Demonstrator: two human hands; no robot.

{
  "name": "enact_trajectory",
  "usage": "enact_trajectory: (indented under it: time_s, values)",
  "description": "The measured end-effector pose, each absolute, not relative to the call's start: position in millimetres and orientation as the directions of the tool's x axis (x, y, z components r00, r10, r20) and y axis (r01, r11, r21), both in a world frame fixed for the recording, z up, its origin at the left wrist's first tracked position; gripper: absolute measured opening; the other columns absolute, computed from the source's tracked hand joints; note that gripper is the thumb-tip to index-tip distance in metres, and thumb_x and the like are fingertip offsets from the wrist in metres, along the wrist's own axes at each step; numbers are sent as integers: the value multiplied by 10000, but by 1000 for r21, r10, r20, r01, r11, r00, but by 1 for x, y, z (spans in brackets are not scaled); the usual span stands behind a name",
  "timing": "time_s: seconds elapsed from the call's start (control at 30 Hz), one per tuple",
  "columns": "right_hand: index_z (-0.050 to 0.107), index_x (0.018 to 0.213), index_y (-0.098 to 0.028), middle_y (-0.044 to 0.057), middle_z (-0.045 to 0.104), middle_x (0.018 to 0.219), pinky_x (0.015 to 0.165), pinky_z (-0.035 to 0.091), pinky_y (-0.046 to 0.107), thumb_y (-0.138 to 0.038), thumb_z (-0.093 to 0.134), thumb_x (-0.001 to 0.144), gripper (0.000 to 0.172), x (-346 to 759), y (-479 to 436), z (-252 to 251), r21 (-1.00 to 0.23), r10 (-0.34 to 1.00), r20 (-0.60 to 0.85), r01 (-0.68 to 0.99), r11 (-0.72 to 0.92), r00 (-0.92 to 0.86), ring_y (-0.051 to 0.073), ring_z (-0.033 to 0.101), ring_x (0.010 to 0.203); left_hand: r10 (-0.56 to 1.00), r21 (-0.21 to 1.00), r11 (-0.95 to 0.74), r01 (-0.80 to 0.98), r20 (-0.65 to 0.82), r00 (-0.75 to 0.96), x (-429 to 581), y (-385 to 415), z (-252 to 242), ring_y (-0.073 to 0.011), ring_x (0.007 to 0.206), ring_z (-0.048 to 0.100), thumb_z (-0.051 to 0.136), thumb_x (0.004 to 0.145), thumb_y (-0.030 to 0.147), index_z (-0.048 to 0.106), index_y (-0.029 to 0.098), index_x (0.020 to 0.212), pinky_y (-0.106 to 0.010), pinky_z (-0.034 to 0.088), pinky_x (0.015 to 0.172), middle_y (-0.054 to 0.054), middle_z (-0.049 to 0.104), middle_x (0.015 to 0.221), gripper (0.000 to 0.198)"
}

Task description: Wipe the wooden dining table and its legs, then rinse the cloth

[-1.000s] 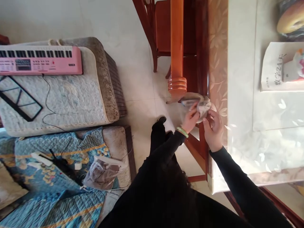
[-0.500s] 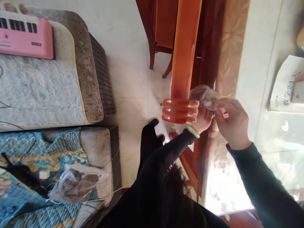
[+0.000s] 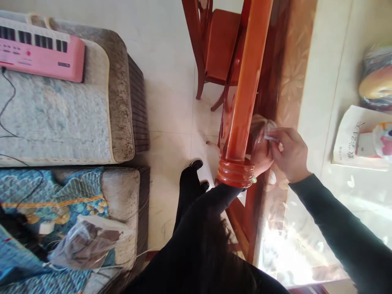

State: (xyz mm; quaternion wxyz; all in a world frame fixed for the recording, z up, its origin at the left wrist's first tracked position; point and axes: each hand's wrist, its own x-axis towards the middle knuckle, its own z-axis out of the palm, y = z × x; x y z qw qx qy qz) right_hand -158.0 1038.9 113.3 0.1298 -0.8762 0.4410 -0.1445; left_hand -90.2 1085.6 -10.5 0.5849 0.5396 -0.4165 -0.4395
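Note:
A small clear plastic bag (image 3: 259, 126) is between my hands, beside the table's edge. My right hand (image 3: 291, 154) is closed in a pinch on its crumpled whitish edge, thumb against fingers. My left hand (image 3: 262, 158), with a pale green bangle at the wrist, is closed round the bag's lower part; some of its fingers are hidden. The left forearm passes behind the glossy red-brown wooden top rail (image 3: 252, 81) of a chair, whose ringed end (image 3: 235, 173) covers part of the wrist. What the bag contains cannot be made out.
Right of me is a table (image 3: 324, 122) with a clear cover, bearing a paper booklet (image 3: 346, 143), a cup (image 3: 384, 141) and a bagged round yellow item (image 3: 376, 83). Another chair (image 3: 222, 45) stands ahead. On the left, sofas hold a pink keyboard (image 3: 58, 61) and a plastic bag of brown stuff (image 3: 88, 241).
The view has shifted, so the chair's ringed end appears lower and more of the table's items show. My right hand's pinch has come closer to my left hand, and the whitish edge looks flatter.

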Motion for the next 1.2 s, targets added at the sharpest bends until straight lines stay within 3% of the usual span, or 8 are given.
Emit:
enact_trajectory:
  time_s: [0.17, 0.27, 0.37, 0.6, 0.73, 0.83, 1.03, 1.2]
  values:
    - [824, 1149, -227, 110, 836, 1236, 909, 658, 399, -178, 669, 1034, 199, -151, 976, 113, -363, -779, 125, -702, -613, 615, 253, 798, 1052, -937, 999, 35, 5, 31, 348, -85, 1026, -17, -337, 1916, 317, 643, 1210, 294, 435, 185, 1819, -529, 335, 1609, -194, 413, 1976, 652]
    - [804, 1163, -244, 114, 827, 1299, 1007, 623, 402, -134, 709, 1056, 180, -126, 912, 115, -343, -805, 37, -749, -567, 593, 240, 752, 1076, -920, 1000, 11, 13, 5, 391, -70, 955, -24, -333, 1889, 358, 580, 1268, 310, 388, 100, 1836, -541, 354, 1590, -239, 414, 1970, 636]
    - [820, 1243, -202, 116, 814, 1354, 1081, 603, 398, -75, 722, 1043, 257, -105, 864, 117, -292, -794, -32, -765, -574, 607, 232, 738, 1123, -907, 1000, 7, -16, 13, 421, -57, 897, -32, -318, 1826, 423, 542, 1301, 463, 575, 172, 1741, -469, 411, 1558, -155, 523, 1906, 529]
    - [830, 1489, -113, 144, 727, 1625, 1316, 562, 497, -189, 697, 1155, 368, -88, 844, 105, -268, -790, -74, -775, -572, 609, 250, 719, 1402, -890, 981, 13, -192, 99, 444, -43, 858, -56, -238, 1808, 446, 495, 1300, 381, 569, 186, 1723, -436, 346, 1565, -88, 576, 1853, 472]
    - [872, 1340, -163, 143, 790, 1466, 1266, 625, 479, -161, 660, 1136, 295, -115, 906, 98, -318, -814, -37, -779, -541, 580, 239, 745, 1269, -909, 969, -26, -244, 79, 410, -65, 942, -39, -260, 1766, 527, 561, 1262, 380, 653, 235, 1643, -452, 441, 1528, -108, 707, 1727, 418]
    - [876, 1245, -306, 89, 827, 1395, 1193, 700, 491, -131, 615, 1052, 369, -158, 1007, 102, -425, -811, -10, -737, -526, 584, 262, 771, 1257, -927, 984, -126, -129, -70, 370, -99, 1067, -9, -272, 1833, 459, 598, 1216, 268, 589, 190, 1684, -499, 416, 1552, -177, 618, 1844, 474]
    - [900, 1300, -293, 123, 827, 1386, 1096, 758, 528, -192, 591, 992, 448, -243, 1227, 127, -482, -835, -149, -776, -407, 530, 317, 832, 1295, -941, 974, -225, 34, -226, 252, -168, 1308, 34, -365, 1842, 473, 610, 1105, 228, 558, 170, 1754, -635, 405, 1556, -232, 587, 1864, 654]
    - [909, 1287, -289, 125, 830, 1350, 1074, 744, 525, -230, 609, 1024, 404, -251, 1228, 126, -484, -808, -166, -760, -433, 566, 325, 834, 1260, -931, 971, -231, 56, -237, 278, -175, 1316, 29, -386, 1847, 458, 604, 1122, 241, 570, 162, 1731, -673, 373, 1566, -243, 555, 1884, 614]
